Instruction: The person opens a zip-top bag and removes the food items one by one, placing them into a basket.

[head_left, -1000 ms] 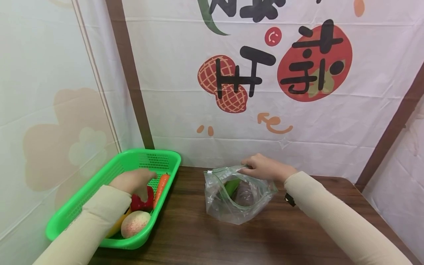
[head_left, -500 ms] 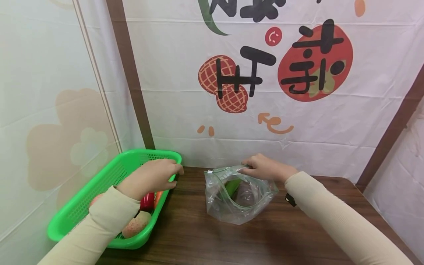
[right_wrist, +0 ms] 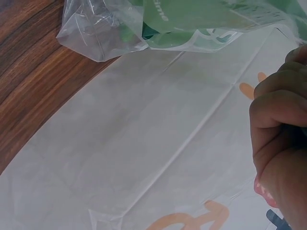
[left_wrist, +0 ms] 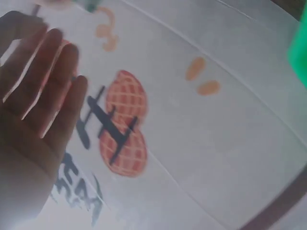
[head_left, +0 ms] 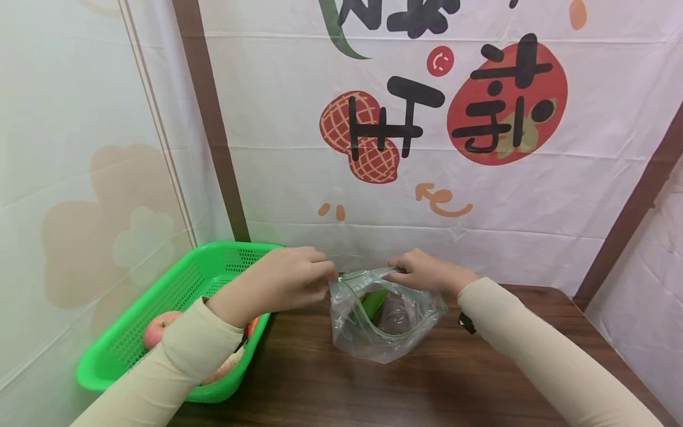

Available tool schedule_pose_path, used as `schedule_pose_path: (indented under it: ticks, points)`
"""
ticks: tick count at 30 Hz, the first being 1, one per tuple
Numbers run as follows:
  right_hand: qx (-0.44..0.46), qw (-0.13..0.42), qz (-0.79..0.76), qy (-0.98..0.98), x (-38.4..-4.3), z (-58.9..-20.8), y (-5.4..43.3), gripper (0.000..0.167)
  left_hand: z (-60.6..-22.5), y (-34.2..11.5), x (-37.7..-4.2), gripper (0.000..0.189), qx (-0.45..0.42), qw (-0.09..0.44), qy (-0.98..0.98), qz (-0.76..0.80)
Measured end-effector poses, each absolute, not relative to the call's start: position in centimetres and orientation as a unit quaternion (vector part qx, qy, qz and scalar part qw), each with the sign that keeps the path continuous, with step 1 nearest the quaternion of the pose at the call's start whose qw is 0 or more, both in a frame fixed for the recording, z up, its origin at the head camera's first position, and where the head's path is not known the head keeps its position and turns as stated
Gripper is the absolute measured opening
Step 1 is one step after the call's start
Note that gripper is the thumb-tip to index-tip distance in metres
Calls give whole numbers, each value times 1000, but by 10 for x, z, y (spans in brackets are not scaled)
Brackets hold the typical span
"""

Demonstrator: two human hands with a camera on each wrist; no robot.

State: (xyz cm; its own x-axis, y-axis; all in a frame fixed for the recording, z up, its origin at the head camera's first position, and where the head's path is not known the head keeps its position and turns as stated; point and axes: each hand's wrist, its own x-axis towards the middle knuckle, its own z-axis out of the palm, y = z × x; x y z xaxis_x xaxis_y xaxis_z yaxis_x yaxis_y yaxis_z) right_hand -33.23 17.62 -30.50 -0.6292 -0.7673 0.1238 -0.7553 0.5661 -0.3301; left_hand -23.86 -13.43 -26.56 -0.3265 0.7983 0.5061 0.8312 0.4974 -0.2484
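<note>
A clear plastic zip bag (head_left: 357,341) stands with its mouth wide on the table, a long green vegetable (head_left: 375,301) and a dull purple item (head_left: 395,314) inside. My right hand (head_left: 431,270) grips the far edge of the bag's mouth; in the right wrist view its fingers (right_wrist: 276,108) are curled, beside the green-printed side of the bag. At the bag's left top corner is my left hand (head_left: 283,279), its fingertips overlapping that corner in the head view. The left wrist view shows the left fingers (left_wrist: 64,72) fairly straight, with nothing seen in them.
On the left stands a green plastic basket (head_left: 220,392). An apple (head_left: 160,326) and a pale speckled round fruit (head_left: 226,366) lie in it, partly behind the left sleeve (head_left: 197,344). A printed cloth (head_left: 288,190) hangs behind the brown wooden table (head_left: 309,391).
My left hand has risen out of the basket and moved right, to the bag's left corner. The right hand and the bag have stayed in place.
</note>
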Motion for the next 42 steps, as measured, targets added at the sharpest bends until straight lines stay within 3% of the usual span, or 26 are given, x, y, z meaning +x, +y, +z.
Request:
schedule_pose_path:
  ticks: [3, 17, 22, 30, 38, 42]
  points:
    - [-431, 16, -182, 884, -332, -305, 175, 31, -263, -120, -238, 12, -533, 309, -786, -43]
    - [-434, 10, -180, 883, -330, -305, 173, 32, -264, -73, -238, 12, -581, 288, -761, -32]
    - [-428, 7, -183, 885, -330, -305, 172, 31, -265, -52, -238, 7, -556, 264, -788, 27]
    - [-441, -3, -174, 881, -329, -300, 169, 33, -282, -14, -244, 5, -502, 181, -835, 135]
    - [-437, -2, -169, 883, -329, -300, 170, 34, -301, 4, -249, 33, -481, 196, -841, 148]
    - [-444, -14, -171, 880, -328, -299, 171, 31, -310, 14, -253, 29, -442, 148, -872, 150]
